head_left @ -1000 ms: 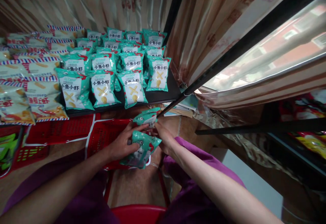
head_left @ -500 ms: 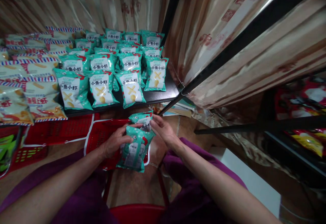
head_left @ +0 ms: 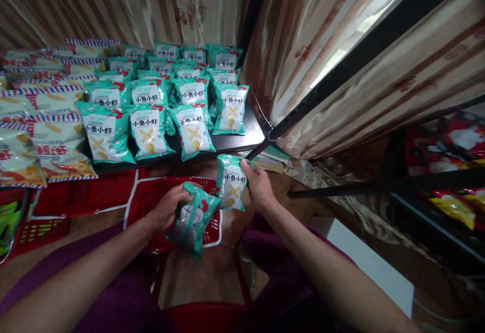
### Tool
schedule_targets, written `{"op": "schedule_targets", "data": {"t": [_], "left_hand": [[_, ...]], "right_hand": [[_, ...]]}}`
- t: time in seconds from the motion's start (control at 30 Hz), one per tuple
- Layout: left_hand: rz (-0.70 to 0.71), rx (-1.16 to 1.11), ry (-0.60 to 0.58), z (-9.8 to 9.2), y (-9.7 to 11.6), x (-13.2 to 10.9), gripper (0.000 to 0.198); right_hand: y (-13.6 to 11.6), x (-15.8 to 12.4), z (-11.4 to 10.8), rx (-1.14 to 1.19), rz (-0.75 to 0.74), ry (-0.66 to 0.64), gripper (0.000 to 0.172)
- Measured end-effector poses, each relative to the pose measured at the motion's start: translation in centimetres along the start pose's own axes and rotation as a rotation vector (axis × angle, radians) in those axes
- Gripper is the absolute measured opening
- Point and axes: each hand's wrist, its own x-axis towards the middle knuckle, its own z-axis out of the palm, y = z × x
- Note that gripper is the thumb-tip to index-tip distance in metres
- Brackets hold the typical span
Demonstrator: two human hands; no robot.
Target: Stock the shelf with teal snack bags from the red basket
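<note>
My left hand [head_left: 171,206] is closed on a teal snack bag [head_left: 194,219], whose back side faces me, tilted over a red basket. Just to its right, my right hand [head_left: 259,184] grips a second snack bag [head_left: 232,184] by its right edge, front side showing. The two bags meet or overlap slightly near their edges. Beyond my hands, rows of matching teal-and-white bags [head_left: 149,131] stand on a dark shelf [head_left: 242,138]. The nearest row's rightmost bag [head_left: 230,110] is close to the shelf's right end.
White snack bags [head_left: 56,141] with striped edges fill the shelf's left side. Below are red baskets [head_left: 136,196]. A black metal post [head_left: 322,80] slants across the right, before a striped curtain [head_left: 204,4]. A white box [head_left: 373,267] and a red stool [head_left: 206,315] are low down.
My hands have moved apart. The right one has drawn the second bag rightward and up, out from behind the first, so its front now shows. The left hand's bag has tilted.
</note>
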Motion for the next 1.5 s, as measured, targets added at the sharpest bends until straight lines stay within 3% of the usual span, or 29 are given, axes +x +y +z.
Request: {"op": "schedule_targets", "data": {"t": [0.17,0.33,0.5,0.6,0.8,1.27,1.5], "left_hand": [[-0.01,0.08,0.026,0.7,-0.9,0.2,0.028],[0.075,0.42,0.053,1.0,-1.5,0.9,0.036],[0.176,0.685,-0.022,0.4,-2.3,1.7,0.041],[0.221,0.771,-0.01,-0.4,-2.8,2.2,0.043],[0.246,0.842,0.027,-1.2,-3.2,3.0,0.043],[0.254,0.932,0.067,-0.7,-2.3,2.7,0.02],[0.237,0.954,0.016,-0.3,-3.1,2.7,0.02]], "right_hand": [[-0.9,0.6,-0.3,-0.028,-0.072,0.032,0.043],[-1.2,1.2,-0.8,-0.018,-0.104,0.049,0.038],[-1.0,1.5,-1.3,-0.042,-0.105,0.042,0.036],[-0.9,1.5,-1.3,-0.049,-0.106,0.04,0.037],[-0.9,1.0,-0.8,-0.01,-0.09,-0.029,0.038],[-0.6,1.3,-1.0,-0.019,-0.116,-0.015,0.038],[-0.7,1.1,-1.0,-0.031,-0.105,-0.008,0.039]]}}
